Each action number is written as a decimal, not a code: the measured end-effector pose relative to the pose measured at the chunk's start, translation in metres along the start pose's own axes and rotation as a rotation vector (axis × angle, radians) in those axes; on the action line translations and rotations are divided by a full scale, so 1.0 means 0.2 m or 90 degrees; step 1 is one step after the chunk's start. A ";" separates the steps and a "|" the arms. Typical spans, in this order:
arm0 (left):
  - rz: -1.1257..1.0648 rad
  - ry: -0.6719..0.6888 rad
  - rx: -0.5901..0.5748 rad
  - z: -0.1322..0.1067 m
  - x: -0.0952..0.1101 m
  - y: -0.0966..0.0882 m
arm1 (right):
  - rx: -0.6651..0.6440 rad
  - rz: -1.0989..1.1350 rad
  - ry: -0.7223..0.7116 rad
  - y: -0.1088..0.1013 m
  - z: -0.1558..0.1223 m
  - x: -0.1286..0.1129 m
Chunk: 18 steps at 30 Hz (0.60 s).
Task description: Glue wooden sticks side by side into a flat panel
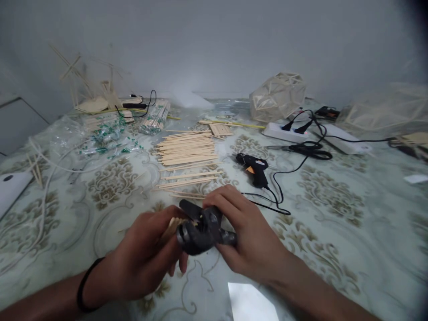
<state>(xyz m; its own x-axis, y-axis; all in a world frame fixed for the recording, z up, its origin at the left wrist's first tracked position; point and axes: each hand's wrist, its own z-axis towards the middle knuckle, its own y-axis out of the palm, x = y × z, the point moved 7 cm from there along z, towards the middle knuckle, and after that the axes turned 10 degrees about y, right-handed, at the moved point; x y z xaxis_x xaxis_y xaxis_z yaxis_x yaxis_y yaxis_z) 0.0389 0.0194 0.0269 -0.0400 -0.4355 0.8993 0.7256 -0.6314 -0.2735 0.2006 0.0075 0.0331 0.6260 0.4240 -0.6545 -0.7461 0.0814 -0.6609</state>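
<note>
Pale label [260, 162] on black glue gun [259, 174], too small to read, nothing legible

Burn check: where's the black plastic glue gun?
The glue gun lies right of centre in the head view, between the pale wooden sticks and black-handled scissors.

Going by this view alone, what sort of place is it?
Probably a craft workspace: a pile of wooden sticks, a glue gun and a stick-built frame share one table.

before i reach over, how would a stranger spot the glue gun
On the floral-patterned tablecloth, find the row of pale wooden sticks in the middle. The glue gun lies just right of it; its orange trigger sets it apart from the black-handled scissors beyond.
</note>
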 end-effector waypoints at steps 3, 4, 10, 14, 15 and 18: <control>0.205 0.140 0.006 0.00 0.11 -0.03 | 0.017 -0.018 -0.017 0.00 -0.02 -0.04; 0.256 0.173 0.002 0.00 0.13 -0.03 | 0.026 -0.023 -0.024 -0.01 -0.03 -0.05; 0.369 0.301 0.024 -0.01 0.20 -0.02 | 0.052 -0.039 -0.060 0.00 -0.05 -0.09; 0.432 0.332 0.055 0.01 0.24 -0.02 | 0.057 -0.027 -0.066 0.00 -0.06 -0.09; 0.441 0.331 0.043 0.02 0.25 -0.01 | 0.056 -0.024 -0.065 0.01 -0.06 -0.09; 0.452 0.343 0.019 0.04 0.25 0.00 | 0.052 -0.018 -0.065 0.02 -0.06 -0.09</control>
<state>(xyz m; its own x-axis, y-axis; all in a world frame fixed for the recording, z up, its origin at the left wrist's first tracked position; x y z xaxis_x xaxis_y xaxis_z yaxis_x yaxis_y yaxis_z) 0.0414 0.0027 0.0752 0.1137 -0.9648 0.2372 0.7196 -0.0846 -0.6892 0.1906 -0.0111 0.0374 0.6240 0.5097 -0.5923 -0.7469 0.1664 -0.6438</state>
